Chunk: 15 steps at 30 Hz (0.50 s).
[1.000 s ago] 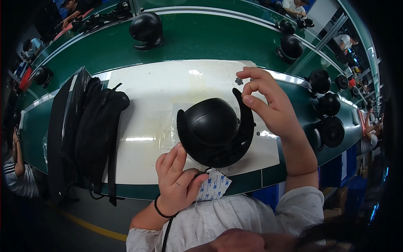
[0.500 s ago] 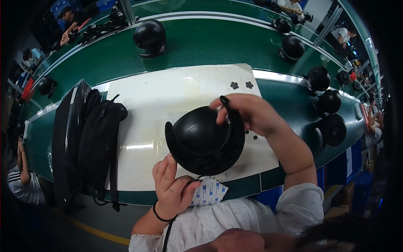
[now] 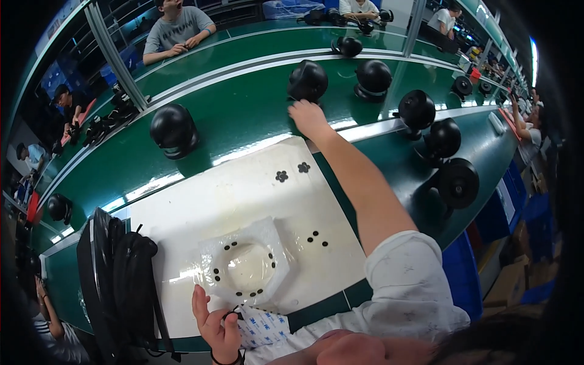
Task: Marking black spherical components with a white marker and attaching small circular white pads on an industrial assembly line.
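My right hand (image 3: 309, 120) reaches far across the bench, its fingers at the lower edge of a glossy black helmet-like shell (image 3: 308, 79). Part of that edge is hidden by the fingers. Low in the picture, my left hand (image 3: 218, 328) holds a white backing sheet with blue print (image 3: 264, 327) beside its thumb, other fingers raised. A small black loop shows at a finger. In front of me a white foam ring (image 3: 277, 234) lies on the white board (image 3: 176, 219), small black dots spaced around it. Loose black dots (image 3: 315, 233) and two flower-shaped black pads (image 3: 281, 176) lie to its right.
Black bags (image 3: 131, 280) stand along the board's left side. More black shells (image 3: 174, 129) are spread over the green bench (image 3: 243, 103), several at the right (image 3: 457, 182). A metal post (image 3: 115, 55) rises at the back left. Other people (image 3: 179, 33) sit across the bench.
The black shell has gone from in front of me to the far bench with my right hand, uncovering the foam ring and its dots. My left hand has come off the shell; the view has shifted.
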Each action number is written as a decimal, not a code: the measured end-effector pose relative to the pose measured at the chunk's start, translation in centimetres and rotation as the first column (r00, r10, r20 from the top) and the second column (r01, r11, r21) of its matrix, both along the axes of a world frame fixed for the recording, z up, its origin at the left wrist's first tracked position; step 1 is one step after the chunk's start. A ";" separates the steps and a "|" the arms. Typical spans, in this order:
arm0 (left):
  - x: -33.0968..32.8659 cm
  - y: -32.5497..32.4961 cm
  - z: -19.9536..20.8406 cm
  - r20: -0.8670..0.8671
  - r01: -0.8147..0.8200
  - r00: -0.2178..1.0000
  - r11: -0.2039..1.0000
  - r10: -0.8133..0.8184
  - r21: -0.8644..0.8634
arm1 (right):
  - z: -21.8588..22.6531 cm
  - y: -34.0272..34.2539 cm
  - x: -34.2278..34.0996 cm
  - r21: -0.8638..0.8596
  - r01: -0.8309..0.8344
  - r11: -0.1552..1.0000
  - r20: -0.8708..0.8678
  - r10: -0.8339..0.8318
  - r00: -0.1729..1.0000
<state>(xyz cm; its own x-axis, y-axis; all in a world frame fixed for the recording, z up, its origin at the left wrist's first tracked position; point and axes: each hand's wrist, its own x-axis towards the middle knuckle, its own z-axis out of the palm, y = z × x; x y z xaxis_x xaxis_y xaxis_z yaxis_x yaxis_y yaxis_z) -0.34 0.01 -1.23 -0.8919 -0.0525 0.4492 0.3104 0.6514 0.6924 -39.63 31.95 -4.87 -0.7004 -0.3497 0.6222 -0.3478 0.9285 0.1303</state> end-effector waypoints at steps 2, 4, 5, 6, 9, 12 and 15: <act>-0.2 0.0 -0.2 0.005 -0.032 0.999 0.999 0.032 -0.001 | -0.7 0.5 -1.2 -0.068 0.113 0.991 0.224 -0.095 0.970; -0.3 -0.1 -0.5 0.068 -0.056 0.996 0.997 0.052 0.055 | -1.6 1.8 -2.5 -0.213 0.003 0.977 0.140 0.027 0.990; -0.5 0.0 -0.3 0.060 -0.060 0.997 0.997 0.057 0.049 | -1.4 2.4 -2.5 -0.344 -0.115 0.932 0.123 0.166 0.978; -0.1 -0.3 -0.3 0.098 -0.073 0.993 0.995 0.067 0.062 | -1.0 3.4 -2.3 -0.466 -0.224 0.856 0.091 0.298 0.950; -0.5 -0.2 -0.7 0.125 -0.081 0.990 0.985 0.062 0.150 | 0.6 9.6 -1.0 -0.377 0.318 0.870 0.290 -0.216 0.932; -0.9 0.0 -0.8 0.133 -0.083 0.990 0.966 0.051 0.245 | -1.5 16.8 -3.1 -0.217 0.457 0.863 0.247 -0.404 0.881; -1.0 0.6 -0.4 0.114 -0.086 0.991 0.979 0.065 0.184 | -0.6 18.1 -4.5 -0.067 0.676 0.734 0.452 -0.581 0.677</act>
